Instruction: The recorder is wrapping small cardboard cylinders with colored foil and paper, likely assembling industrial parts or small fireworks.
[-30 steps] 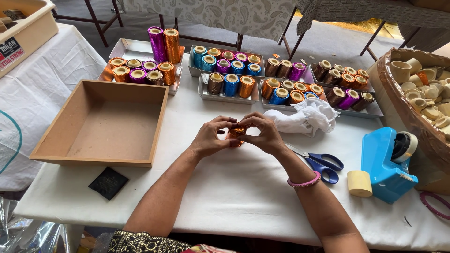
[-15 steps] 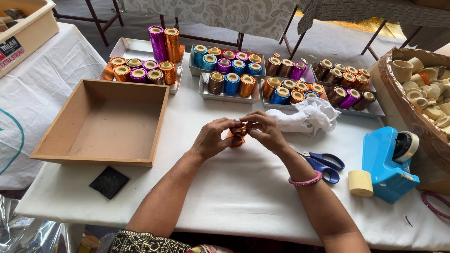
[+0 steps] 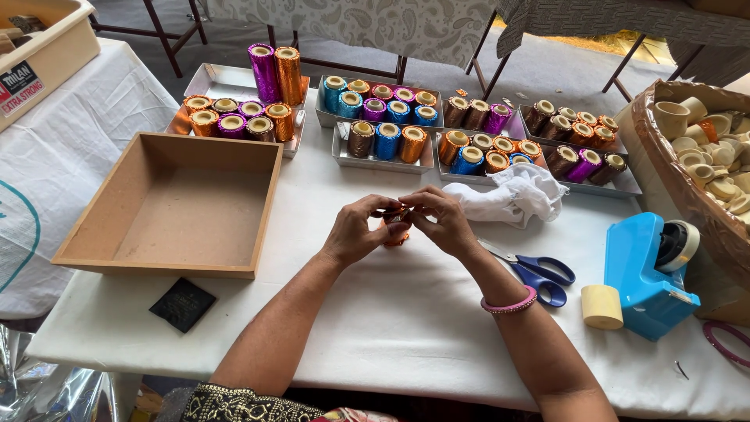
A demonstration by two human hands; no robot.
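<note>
Now an orange foil-wrapped spool (image 3: 396,227) sits pinched between the left hand (image 3: 361,232) and right hand (image 3: 440,221), fingertips pressed onto it, mid-table over the white tablecloth (image 3: 391,328). Scissors (image 3: 539,272) lie right, an open wooden box (image 3: 176,205) left, trays of spools (image 3: 383,125) far.

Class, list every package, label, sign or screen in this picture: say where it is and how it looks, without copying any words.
Printed label: on the side of the beige plastic crate, far left; rectangular, red and dark panels, white lettering.
Open brown cardboard box: left of the hands, square, shallow.
No signs or screens show.
</note>
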